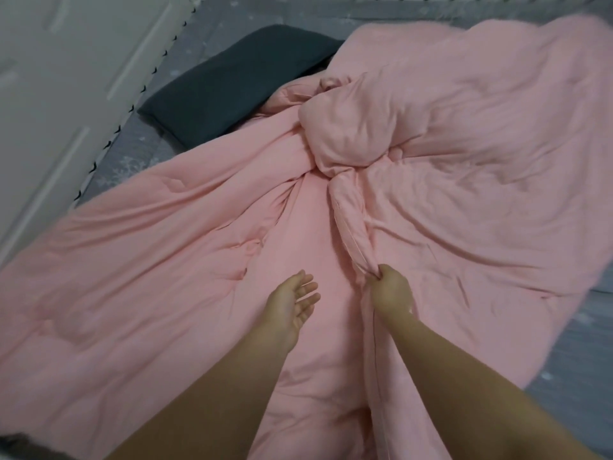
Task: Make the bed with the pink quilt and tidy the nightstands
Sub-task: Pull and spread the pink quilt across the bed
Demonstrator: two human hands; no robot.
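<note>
Now, from the left: dark pillow [229, 91] by the headboard, my left hand [293, 305] open and empty, my right hand [389, 288] clenched on the pink quilt [464, 167], bunched mid-bed. Spreading underway; next, pull the hem flat.

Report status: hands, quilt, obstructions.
Right hand gripping a bunched fold of the pink padded quilt; left hand open, empty. Quilt twisted mid-bed. Dark grey pillow partly under it.

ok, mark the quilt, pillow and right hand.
pink quilt [464, 144], head view, flat right part.
dark pillow [232, 91], head view, centre of top.
right hand [391, 290], head view, back of fist.
</note>
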